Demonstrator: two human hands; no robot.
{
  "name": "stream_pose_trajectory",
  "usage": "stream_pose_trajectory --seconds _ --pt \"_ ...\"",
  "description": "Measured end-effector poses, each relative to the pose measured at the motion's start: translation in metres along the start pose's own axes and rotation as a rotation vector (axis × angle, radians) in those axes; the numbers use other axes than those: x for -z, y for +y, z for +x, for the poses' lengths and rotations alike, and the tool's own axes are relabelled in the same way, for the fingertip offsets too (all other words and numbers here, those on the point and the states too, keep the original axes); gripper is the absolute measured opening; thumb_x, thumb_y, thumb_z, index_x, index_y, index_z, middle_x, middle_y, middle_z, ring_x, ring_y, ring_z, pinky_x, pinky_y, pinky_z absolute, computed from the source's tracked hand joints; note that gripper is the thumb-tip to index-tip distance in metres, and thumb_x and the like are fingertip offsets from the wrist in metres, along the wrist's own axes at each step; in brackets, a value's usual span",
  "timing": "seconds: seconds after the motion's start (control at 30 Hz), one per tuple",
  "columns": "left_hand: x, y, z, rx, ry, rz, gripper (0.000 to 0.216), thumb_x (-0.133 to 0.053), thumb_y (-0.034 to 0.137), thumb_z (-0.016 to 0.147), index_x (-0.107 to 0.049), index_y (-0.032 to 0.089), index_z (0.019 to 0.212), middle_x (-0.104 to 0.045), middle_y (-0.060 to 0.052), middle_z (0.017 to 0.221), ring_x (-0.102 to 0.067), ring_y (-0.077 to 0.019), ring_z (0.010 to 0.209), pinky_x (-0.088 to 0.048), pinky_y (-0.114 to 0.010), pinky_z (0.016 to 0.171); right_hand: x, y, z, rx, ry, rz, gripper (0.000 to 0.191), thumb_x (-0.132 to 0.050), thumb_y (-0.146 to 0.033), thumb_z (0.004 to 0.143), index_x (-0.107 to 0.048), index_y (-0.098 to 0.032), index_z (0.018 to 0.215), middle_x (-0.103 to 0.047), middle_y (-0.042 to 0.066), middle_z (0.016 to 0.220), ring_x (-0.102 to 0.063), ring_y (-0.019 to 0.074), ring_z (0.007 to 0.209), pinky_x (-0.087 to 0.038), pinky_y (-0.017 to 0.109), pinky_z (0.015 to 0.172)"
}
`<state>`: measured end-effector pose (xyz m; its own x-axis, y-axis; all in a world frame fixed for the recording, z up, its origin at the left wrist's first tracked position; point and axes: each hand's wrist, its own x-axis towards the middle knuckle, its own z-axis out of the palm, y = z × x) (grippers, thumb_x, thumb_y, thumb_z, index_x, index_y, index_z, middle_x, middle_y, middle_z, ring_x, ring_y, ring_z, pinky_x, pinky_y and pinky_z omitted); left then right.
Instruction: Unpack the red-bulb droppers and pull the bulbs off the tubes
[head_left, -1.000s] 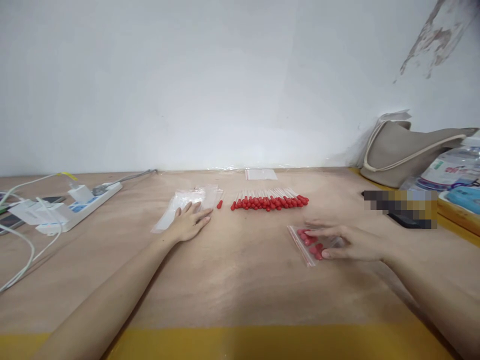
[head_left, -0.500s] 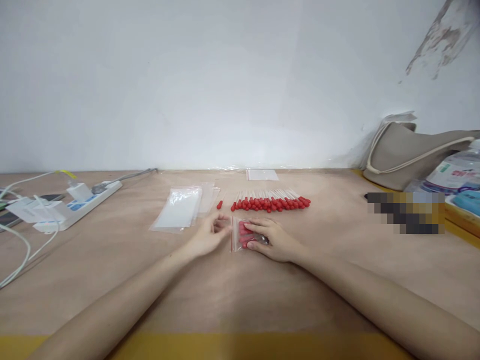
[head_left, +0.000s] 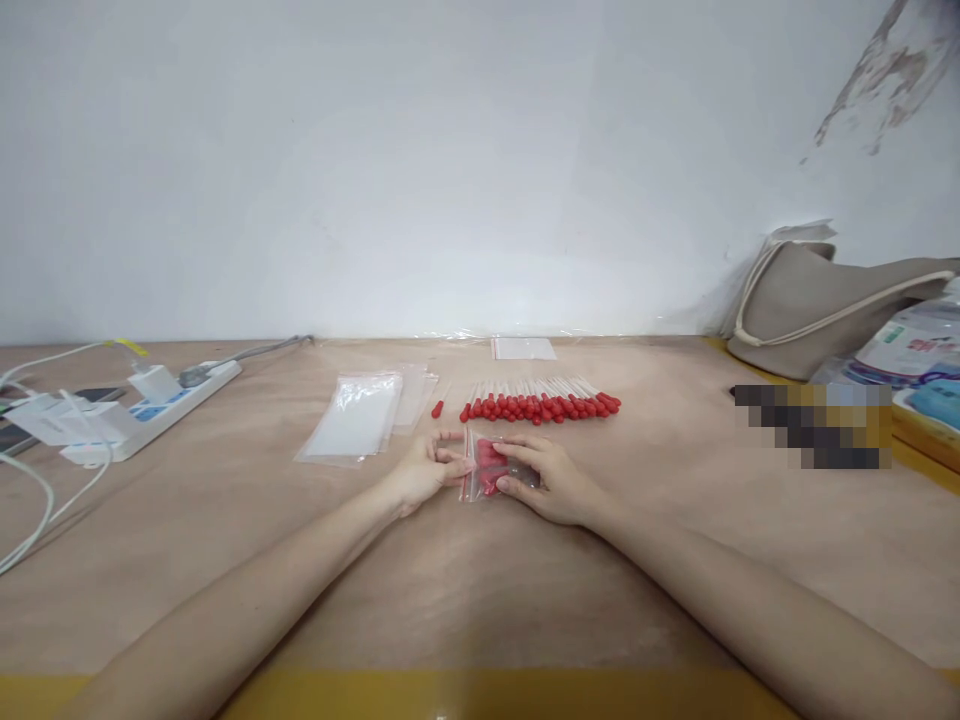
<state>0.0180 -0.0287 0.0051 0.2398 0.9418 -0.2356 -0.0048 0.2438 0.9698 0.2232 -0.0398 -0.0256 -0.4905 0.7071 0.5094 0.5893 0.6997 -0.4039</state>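
A small clear zip bag (head_left: 489,466) with red-tipped pieces inside lies on the wooden table (head_left: 480,580) in front of me. My right hand (head_left: 551,477) rests on the bag, fingers curled over its right part. My left hand (head_left: 427,468) pinches the bag's left edge with thumb and fingers. Just behind the bag runs a row of several red-tipped droppers (head_left: 541,400). One single dropper (head_left: 439,403) lies apart to the left of the row. A stack of empty clear bags (head_left: 360,422) lies left of that.
A white power strip (head_left: 142,415) with chargers and cables sits at the far left. A small bag (head_left: 523,348) lies by the wall. A grey tote bag (head_left: 817,300) and packaged items (head_left: 911,345) fill the right side. Yellow tape (head_left: 525,695) edges the table front.
My right hand slid the filled bag from the right to the centre. My left hand left the stack of empty bags and came to the filled bag's left edge.
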Motion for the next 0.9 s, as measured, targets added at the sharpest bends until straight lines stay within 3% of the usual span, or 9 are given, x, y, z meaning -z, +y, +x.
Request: stream_pose_trajectory --seconds 0.17,0.3,0.43,0.57,0.73,0.9 --pt "-0.004 -0.001 0.000 0.003 -0.097 -0.021 0.056 -0.081 0.019 0.051 -0.051 0.010 0.097 -0.066 0.000 0.060 -0.063 -0.0115 0.058 -0.051 -0.024 0.064 0.007 -0.009 0.008 0.078 0.121 -0.049 0.023 -0.050 -0.029 0.082 -0.060 -0.020 0.102 -0.060 0.007 0.095 -0.053 0.0163 0.088 -0.040 0.034 0.080" --pt "-0.006 -0.002 0.002 -0.010 -0.124 -0.009 0.056 -0.082 0.021 0.047 -0.054 0.010 0.094 -0.066 0.001 0.059 -0.063 -0.0111 0.058 -0.049 -0.024 0.067 0.017 -0.012 0.025 0.320 0.073 -0.188 0.027 -0.048 -0.013 0.080 -0.060 -0.023 0.102 -0.058 0.006 0.096 -0.049 0.0153 0.087 -0.037 0.031 0.076" --pt "-0.006 -0.003 0.003 -0.051 -0.129 0.037 0.055 -0.082 0.019 0.048 -0.054 0.011 0.095 -0.064 0.003 0.056 -0.061 -0.0098 0.057 -0.047 -0.023 0.066 0.022 -0.009 0.042 0.531 0.009 -0.405 0.021 -0.049 -0.016 0.081 -0.063 -0.025 0.094 -0.059 0.004 0.099 -0.046 0.0168 0.090 -0.034 0.034 0.078" --pt "-0.003 -0.004 0.003 -0.079 -0.149 0.071 0.051 -0.081 0.018 0.049 -0.056 0.012 0.093 -0.059 0.007 0.051 -0.058 -0.0084 0.053 -0.045 -0.021 0.063 0.016 -0.006 0.048 0.661 0.025 -0.456 0.019 -0.046 -0.022 0.085 -0.063 -0.025 0.093 -0.061 0.001 0.101 -0.045 0.0148 0.089 -0.034 0.033 0.081" --pt "0.000 -0.006 0.006 -0.045 -0.178 0.050 0.052 -0.081 0.022 0.049 -0.058 0.011 0.095 -0.063 0.003 0.058 -0.059 -0.0091 0.056 -0.045 -0.023 0.064 0.006 -0.002 0.042 0.673 0.155 -0.408 0.015 -0.048 -0.021 0.085 -0.062 -0.022 0.090 -0.063 0.001 0.096 -0.046 0.0141 0.090 -0.035 0.031 0.080" --pt "0.003 -0.007 0.008 -0.014 -0.207 0.005 0.043 -0.081 0.024 0.050 -0.062 0.011 0.086 -0.064 0.001 0.063 -0.059 -0.0087 0.060 -0.045 -0.022 0.068 0.002 0.002 0.037 0.667 0.196 -0.439 0.013 -0.048 -0.018 0.084 -0.061 -0.020 0.084 -0.064 0.000 0.089 -0.047 0.0139 0.090 -0.035 0.034 0.084"
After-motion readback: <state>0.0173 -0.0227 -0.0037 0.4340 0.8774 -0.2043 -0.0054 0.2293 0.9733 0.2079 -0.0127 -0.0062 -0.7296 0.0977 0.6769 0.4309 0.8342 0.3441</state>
